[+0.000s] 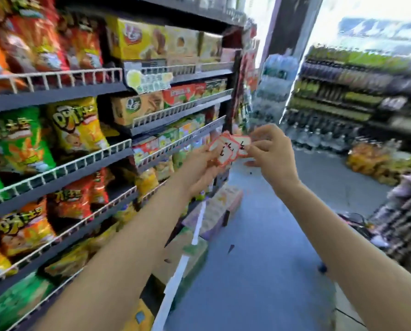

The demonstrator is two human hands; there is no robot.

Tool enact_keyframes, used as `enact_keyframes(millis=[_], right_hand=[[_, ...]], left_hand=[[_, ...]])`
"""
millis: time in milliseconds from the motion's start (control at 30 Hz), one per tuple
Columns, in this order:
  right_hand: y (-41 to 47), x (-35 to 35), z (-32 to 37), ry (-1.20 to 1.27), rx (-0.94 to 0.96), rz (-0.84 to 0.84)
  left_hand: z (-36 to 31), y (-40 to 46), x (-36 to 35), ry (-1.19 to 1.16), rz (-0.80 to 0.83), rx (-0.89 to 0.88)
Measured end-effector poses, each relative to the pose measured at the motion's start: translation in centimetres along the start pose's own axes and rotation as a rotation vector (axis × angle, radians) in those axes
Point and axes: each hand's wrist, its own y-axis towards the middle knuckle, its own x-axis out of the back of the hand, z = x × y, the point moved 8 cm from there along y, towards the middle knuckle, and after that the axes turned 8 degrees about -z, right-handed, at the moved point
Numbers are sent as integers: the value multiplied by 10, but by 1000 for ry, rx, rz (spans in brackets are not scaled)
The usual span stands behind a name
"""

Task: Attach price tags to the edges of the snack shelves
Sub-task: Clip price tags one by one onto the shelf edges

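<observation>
A: How many tags, and where?

B: A fan of small white paper price tags with red borders (228, 149), at least 3 showing, maybe 4; overlap and blur stop an exact count. Handwritten black marks on them, unreadable. They're held up in the aisle, just off the end of the dark metal snack shelves w/ white wire front rails (63, 168), not touching any rail.

A: Both hands on them?

B: Yes, 2 hands. Left hand (203, 167) holds the bottom of the fan, fingers curled round it. Right hand (269, 154) has a narrow pinch grip, thumb & fingertips on the rightmost tag.

A: Shelf stock?

B: Approx 5 tiers in view. Nearest bay: orange, red, green & yellow crisp bags (75, 125). Next bay: yellow and tan snack boxes (137, 38). One yellow-green cloud-shaped promo card (149, 81) clipped to the 2nd tier's edge.

A: Rest of frame?

B: Grey floor (271, 259); blurred rows of bottled drinks (343, 96) opposite.
</observation>
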Motion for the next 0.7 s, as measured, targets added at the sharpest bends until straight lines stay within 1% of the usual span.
enact_keyframes(millis=[133, 300, 367, 433, 500, 567, 700], right_hand=[[41, 102, -17, -62, 31, -133], [77, 210, -35, -159, 86, -209], [91, 254, -43, -189, 93, -252], [107, 294, -52, -223, 94, -287], [124, 332, -63, -250, 82, -313], [139, 366, -72, -285, 64, -365], [170, 430, -97, -241, -2, -545]], left_hand=[[46, 38, -92, -9, 80, 69], [109, 75, -205, 254, 237, 72], [131, 87, -248, 320, 290, 68], [150, 101, -290, 415, 343, 40], [166, 117, -332, 524, 408, -5], [179, 135, -372, 637, 477, -92], [200, 175, -454, 919, 651, -392]])
